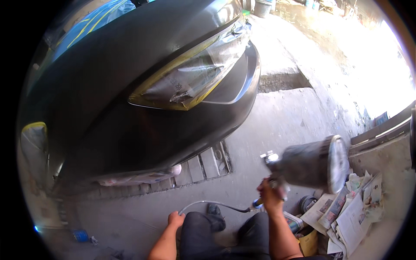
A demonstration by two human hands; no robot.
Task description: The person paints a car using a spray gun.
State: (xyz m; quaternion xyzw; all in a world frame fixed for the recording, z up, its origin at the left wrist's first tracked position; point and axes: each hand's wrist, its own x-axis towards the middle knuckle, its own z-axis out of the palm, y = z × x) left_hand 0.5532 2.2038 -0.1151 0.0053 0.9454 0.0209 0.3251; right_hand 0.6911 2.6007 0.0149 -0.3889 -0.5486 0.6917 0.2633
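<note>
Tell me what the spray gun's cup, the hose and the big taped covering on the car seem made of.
Spray gun's cup: metal or hard plastic, dark-sided with a pale, shiny end; blur leaves it open.
Hose: probably rubber or plastic, smooth, bending in an even arc.
Covering: likely thin plastic film, glossy, wrinkled and partly see-through, edged with yellow tape.

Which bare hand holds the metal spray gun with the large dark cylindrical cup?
The right hand; the left hand instead holds the thin grey hose.
</note>
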